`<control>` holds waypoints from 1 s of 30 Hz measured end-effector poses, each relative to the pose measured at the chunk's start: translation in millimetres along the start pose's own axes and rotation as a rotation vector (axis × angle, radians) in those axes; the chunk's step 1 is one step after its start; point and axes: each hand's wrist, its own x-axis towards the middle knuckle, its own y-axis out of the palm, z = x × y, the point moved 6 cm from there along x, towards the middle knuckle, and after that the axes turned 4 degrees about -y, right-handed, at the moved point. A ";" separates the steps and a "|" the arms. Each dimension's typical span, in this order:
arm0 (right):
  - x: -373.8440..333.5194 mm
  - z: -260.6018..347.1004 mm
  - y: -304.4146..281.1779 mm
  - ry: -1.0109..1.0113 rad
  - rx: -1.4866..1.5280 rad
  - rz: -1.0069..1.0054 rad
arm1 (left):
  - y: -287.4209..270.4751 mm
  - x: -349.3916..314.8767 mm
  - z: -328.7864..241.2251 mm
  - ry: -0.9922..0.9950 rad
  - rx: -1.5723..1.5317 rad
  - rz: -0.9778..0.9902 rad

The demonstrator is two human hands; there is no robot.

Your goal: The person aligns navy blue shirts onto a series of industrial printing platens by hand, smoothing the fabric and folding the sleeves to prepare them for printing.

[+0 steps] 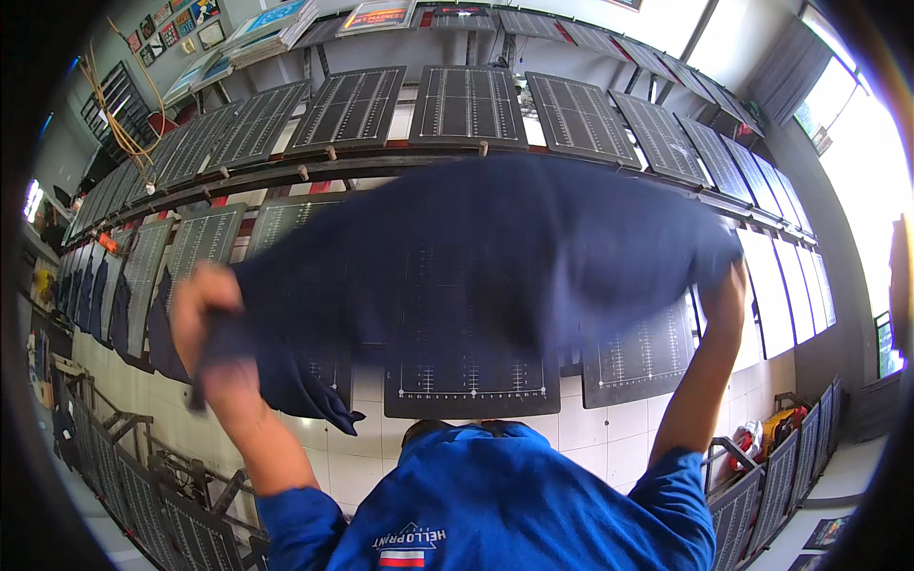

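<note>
Both my arms are spread wide, stretching a dark navy cloth [495, 247] between them; it looks like a garment but is blurred by motion. My left hand [211, 319], also smeared, is closed on the cloth's left end. At the right end my right hand [725, 285] is closed on its edge, the fingertips partly hidden by the fabric. Below the cloth lies a black board [473, 404] with white ruler marks, its upper part covered from view. Another navy cloth [303, 392] hangs over the neighbouring board, close to my left forearm.
A marked board [643, 366] stands to the right of the middle one. Across a rail, a far row of similar boards [468, 105] curves around. Dark cloths [100, 295] drape over boards at far left. White boards [762, 295] line the right. More boards [195, 519] stand behind me.
</note>
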 end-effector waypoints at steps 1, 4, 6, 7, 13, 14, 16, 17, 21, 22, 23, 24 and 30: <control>-30.1 1.2 5.0 -0.056 -0.014 0.104 | -0.1 -28.1 3.6 -0.024 -0.055 0.013; -107.4 -54.2 -19.9 0.064 0.044 0.173 | -7.3 -119.1 18.7 -0.396 -0.116 -0.101; -148.6 -74.2 11.2 0.396 0.416 0.054 | -14.6 -172.6 34.3 -0.611 -0.067 -0.100; -170.9 -101.6 0.5 0.533 0.422 -0.014 | -25.5 -210.7 58.7 -0.734 -0.136 -0.107; -264.6 -234.2 -3.5 0.874 0.169 -0.183 | 1.4 -331.5 144.2 -1.345 0.244 0.451; -276.3 -249.0 -7.7 0.879 0.133 -0.164 | 4.8 -348.2 166.4 -1.271 0.310 0.447; -288.8 -272.4 -11.7 0.881 0.086 -0.195 | 44.3 -330.3 185.4 -1.068 0.310 0.389; -285.7 -271.5 -3.4 0.865 0.048 -0.181 | 50.3 -342.5 209.4 -0.984 0.374 0.328; -293.3 -286.8 -11.1 0.941 -0.006 -0.077 | 59.8 -429.6 276.0 -1.646 -0.306 0.021; -304.1 -287.4 -24.7 0.983 -0.042 0.040 | 42.4 -446.4 273.6 -1.531 -0.088 0.108; -317.5 -288.5 -41.2 1.012 -0.074 0.158 | 32.2 -452.4 267.6 -1.393 0.123 0.191; -330.0 -289.5 -49.5 1.044 -0.106 0.266 | 24.4 -448.8 251.2 -1.261 0.364 0.245; -354.3 -278.1 -31.4 1.238 0.247 -0.178 | 21.7 -459.6 223.5 -1.500 -0.230 0.017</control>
